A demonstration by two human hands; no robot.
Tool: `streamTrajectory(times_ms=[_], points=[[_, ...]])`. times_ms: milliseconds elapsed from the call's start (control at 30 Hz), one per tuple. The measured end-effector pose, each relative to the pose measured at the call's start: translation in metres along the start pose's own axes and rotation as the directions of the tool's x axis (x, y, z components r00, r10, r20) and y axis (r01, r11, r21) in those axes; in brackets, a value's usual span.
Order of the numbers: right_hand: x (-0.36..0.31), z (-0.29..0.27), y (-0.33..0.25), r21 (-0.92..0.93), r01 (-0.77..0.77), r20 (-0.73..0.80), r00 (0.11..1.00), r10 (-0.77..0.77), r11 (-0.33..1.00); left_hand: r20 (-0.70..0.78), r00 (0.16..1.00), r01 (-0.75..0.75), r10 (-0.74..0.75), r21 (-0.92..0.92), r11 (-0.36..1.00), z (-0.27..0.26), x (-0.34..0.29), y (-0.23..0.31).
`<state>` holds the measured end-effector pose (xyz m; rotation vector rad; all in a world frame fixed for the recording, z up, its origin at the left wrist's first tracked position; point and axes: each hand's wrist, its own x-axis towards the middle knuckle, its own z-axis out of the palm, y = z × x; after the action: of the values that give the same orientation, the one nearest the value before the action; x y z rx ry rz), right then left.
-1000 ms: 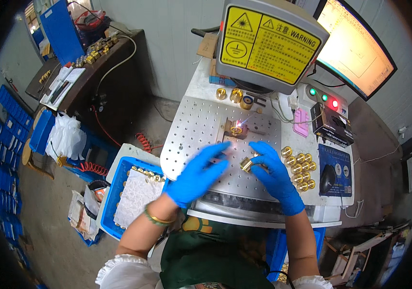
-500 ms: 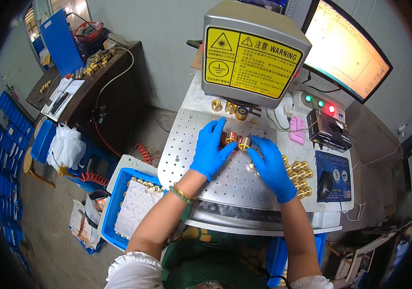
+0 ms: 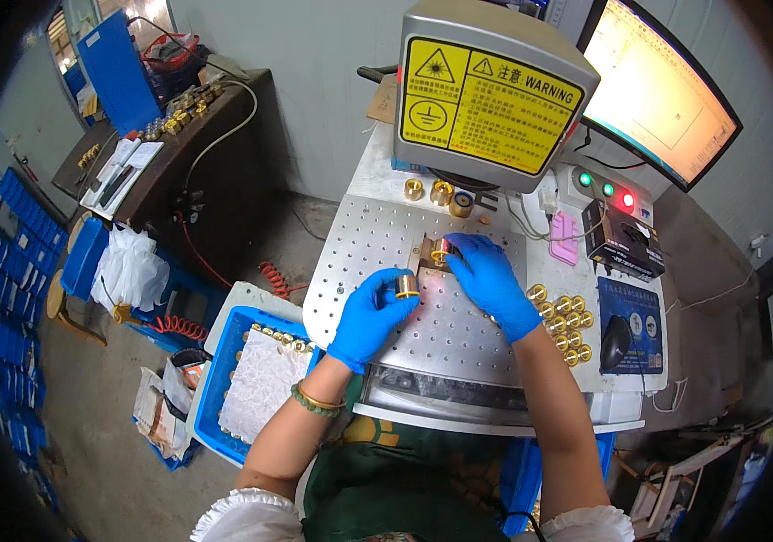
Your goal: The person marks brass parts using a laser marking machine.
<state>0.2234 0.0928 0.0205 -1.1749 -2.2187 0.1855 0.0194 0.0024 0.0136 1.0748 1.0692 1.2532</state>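
Both of my hands wear blue gloves above a perforated metal plate. Pinched in the fingers of my left hand is a short brass cylindrical fitting, clear of the plate's middle. My right hand has its fingers closed on another brass fitting, set against a small metal bracket on the plate. The thumb and fingers partly cover that fitting. Over the plate's far side hangs a grey machine head with a yellow warning label.
Several brass fittings stand at the plate's right, beside a black mouse. More fittings sit at the back edge. A lit monitor is at the far right. A blue crate with paper over fittings stands at left.
My left hand has drawn back toward me and left with a fitting. My right hand has moved slightly away and left, holding the other fitting at the bracket.
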Motion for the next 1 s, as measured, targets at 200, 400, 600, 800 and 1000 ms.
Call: streamTrajectory(times_ms=[200, 400, 600, 800, 1000], points=[[-0.01, -0.021, -0.011, 0.089, 0.001, -0.149, 0.989, 0.013, 0.996, 0.081, 0.996, -0.047, 0.037, 0.136, 0.99, 0.021, -0.012, -0.011], [-0.047, -0.061, -0.012, -0.113, -0.055, 0.073, 0.995, 0.064, 0.992, 0.303, 0.794, -0.588, 0.527, 0.601, 0.542, 0.027, -0.01, -0.019], [-0.061, -0.053, -0.016, -0.216, 0.067, 0.079, 0.996, -0.051, 0.974, 0.316, 0.813, -0.567, 0.489, 0.618, 0.544, 0.028, -0.012, -0.013], [-0.061, -0.064, -0.035, 0.428, -0.067, 0.092, 0.995, 0.03, 0.901, 0.14, 0.882, -0.471, 0.45, 0.292, 0.832, 0.04, -0.023, 0.007], [-0.055, -0.071, -0.054, 0.536, -0.035, 0.04, 0.999, 0.016, 0.843, 0.217, 0.976, 0.022, 0.029, -0.226, 0.974, 0.053, -0.021, 0.021]])
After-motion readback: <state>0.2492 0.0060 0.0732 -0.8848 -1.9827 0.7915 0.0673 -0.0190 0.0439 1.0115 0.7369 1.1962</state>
